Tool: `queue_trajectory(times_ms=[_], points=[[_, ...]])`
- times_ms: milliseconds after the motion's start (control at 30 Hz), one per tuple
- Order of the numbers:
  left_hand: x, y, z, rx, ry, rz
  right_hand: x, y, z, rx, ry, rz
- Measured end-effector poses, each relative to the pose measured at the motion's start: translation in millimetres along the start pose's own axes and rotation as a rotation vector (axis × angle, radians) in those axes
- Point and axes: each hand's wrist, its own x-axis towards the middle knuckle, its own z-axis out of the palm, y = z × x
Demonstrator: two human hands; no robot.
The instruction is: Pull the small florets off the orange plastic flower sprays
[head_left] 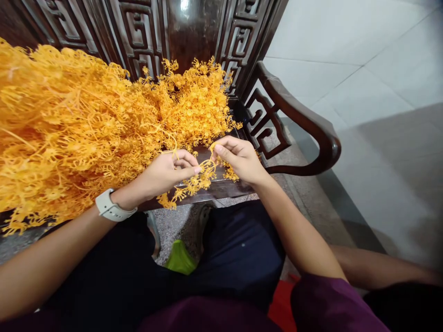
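Note:
My left hand [176,169] is closed, thumb against fingers, on a yellow plastic flower sprig [207,171] with thin curled stalks. Part of the sprig hangs below the fingers over the bench edge. Close by on the right, my right hand [238,157] pinches a looped end of yellow plastic between thumb and forefinger. Whether both ends belong to one piece I cannot tell. Behind the hands lies a large heap of yellow-orange plastic flower sprigs [114,124], stretching from the far left to the middle of the bench.
The dark carved wooden bench [221,188] has a tall openwork back [194,32] and a curved armrest [304,110] on the right. Something bright green [182,258] shows between my legs. Another person's limb [380,265] is at the lower right, near a red object [282,304].

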Motion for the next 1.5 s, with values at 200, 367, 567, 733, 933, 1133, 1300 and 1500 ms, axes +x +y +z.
queue_trajectory(times_ms=[200,367,567,733,933,1133,1300,1500], points=[[3,3,1.7,0.107,0.006,-0.001,-1,0,2,0.009,0.043,0.011],[3,1,12.4,0.215,0.035,0.071,-2,-2,14,0.031,-0.033,-0.008],[-3,8,19.1,0.121,-0.075,0.124,-5,-3,21,0.285,-0.069,0.131],[-3,12,13.8,-0.066,-0.159,0.141,-10,-10,34,0.490,-0.101,0.288],[-11,19,-3.6,-0.132,-0.365,0.047,-19,-15,50,0.647,-0.307,0.301],[-14,16,-3.1,-0.152,-0.376,-0.047,-21,-16,47,0.534,-0.401,0.291],[-5,4,4.6,-0.126,-0.264,-0.047,-21,-16,43,0.114,-0.251,0.096],[2,-7,7.5,-0.105,-0.226,-0.086,-12,-6,36,-0.071,-0.249,0.008]])
